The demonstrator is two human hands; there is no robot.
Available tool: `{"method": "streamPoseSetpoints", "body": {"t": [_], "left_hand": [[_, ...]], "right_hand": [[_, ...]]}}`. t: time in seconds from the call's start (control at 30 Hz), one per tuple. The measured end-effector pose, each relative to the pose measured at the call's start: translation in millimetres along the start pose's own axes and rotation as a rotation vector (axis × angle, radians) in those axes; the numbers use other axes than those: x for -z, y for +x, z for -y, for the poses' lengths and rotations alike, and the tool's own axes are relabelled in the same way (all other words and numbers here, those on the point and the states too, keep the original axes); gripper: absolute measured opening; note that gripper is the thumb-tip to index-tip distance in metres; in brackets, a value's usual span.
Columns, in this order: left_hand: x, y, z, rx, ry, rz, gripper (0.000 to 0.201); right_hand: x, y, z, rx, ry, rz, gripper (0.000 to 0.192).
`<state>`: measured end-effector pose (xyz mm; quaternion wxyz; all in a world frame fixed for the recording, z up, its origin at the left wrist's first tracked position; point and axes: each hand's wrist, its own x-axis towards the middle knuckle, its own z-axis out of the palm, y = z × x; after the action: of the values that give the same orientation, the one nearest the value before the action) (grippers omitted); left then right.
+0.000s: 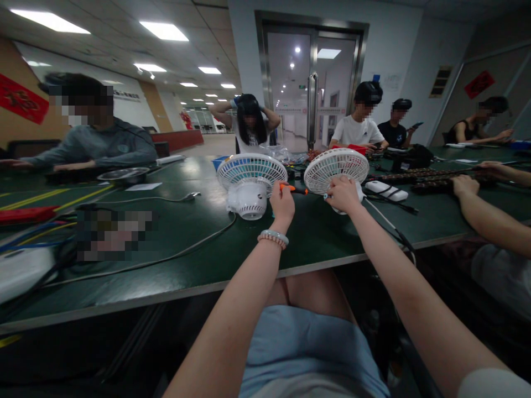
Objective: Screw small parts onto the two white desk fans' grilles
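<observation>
A: Centre frame: which hand holds the orange-handled screwdriver [292,189]?
B: The left hand [282,202], fingers closed around its handle, between two fans.
A: And the right hand [342,193]?
B: It clasps the right fan [336,169], apparently steadying it on the green table [199,249].

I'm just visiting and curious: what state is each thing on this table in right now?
Left fan: upright, untouched.
Right fan: upright, gripped by the right hand.
Screwdriver: orange handle, held level in the left hand.
Metal tray: lying flat.
Glass door: closed.
</observation>
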<state>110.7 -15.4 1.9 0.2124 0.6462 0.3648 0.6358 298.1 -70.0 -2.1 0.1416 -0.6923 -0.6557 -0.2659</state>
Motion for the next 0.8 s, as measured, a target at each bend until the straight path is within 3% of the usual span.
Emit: {"method": "streamPoseSetpoints", "body": {"t": [0.33, 0.53, 0.8], "left_hand": [[0.5, -0.1, -0.3, -0.043, 0.119, -0.011, 0.013], [0.1, 1.0, -0.4, 0.013, 0.217, 0.008, 0.025], [-1.8, 1.6, 3.7, 0.1, 0.149, 0.021, 0.026]], "right_hand": [[-0.6, -0.3, 0.1, 0.0, -0.008, -0.01, 0.025], [0.6, -0.3, 0.3, -0.001, -0.013, -0.001, 0.025], [0.4, -0.2, 0.3, -0.003, -0.013, 0.002, 0.026]]}}
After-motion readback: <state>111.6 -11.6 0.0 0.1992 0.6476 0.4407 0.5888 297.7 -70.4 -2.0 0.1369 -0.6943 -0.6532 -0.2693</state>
